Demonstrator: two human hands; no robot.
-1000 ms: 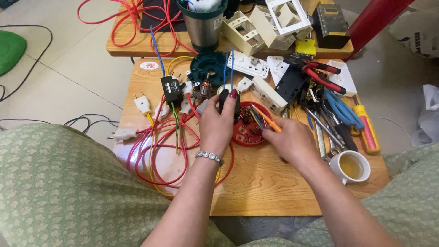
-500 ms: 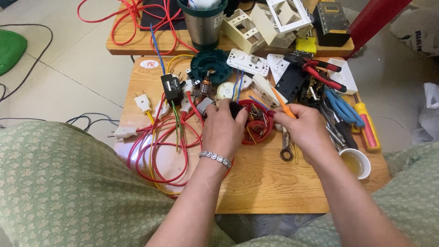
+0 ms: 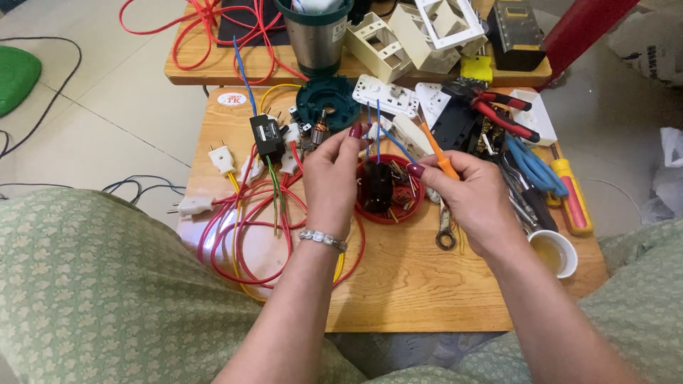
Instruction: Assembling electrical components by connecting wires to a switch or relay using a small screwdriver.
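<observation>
My left hand (image 3: 331,178) pinches the upper ends of thin blue wires (image 3: 378,139) that rise from a small black part (image 3: 377,186) standing in a round red dish (image 3: 407,206). My right hand (image 3: 475,198) grips an orange-handled screwdriver (image 3: 437,155), its shaft pointing up and left toward the wires. Both hands hover over the red dish, which holds several small screws and metal bits. A bracelet sits on my left wrist.
Red and yellow wires (image 3: 249,227) coil at the left with white plugs (image 3: 220,158). A green disc (image 3: 327,103), white socket plates (image 3: 388,96), red pliers (image 3: 498,114), blue pliers (image 3: 532,167), a spanner (image 3: 445,227) and a small white cup (image 3: 553,252) crowd the wooden table (image 3: 420,284).
My left hand has lifted from the black part to the wire ends. My right hand has moved left and up with the orange screwdriver, closer to the wires.
</observation>
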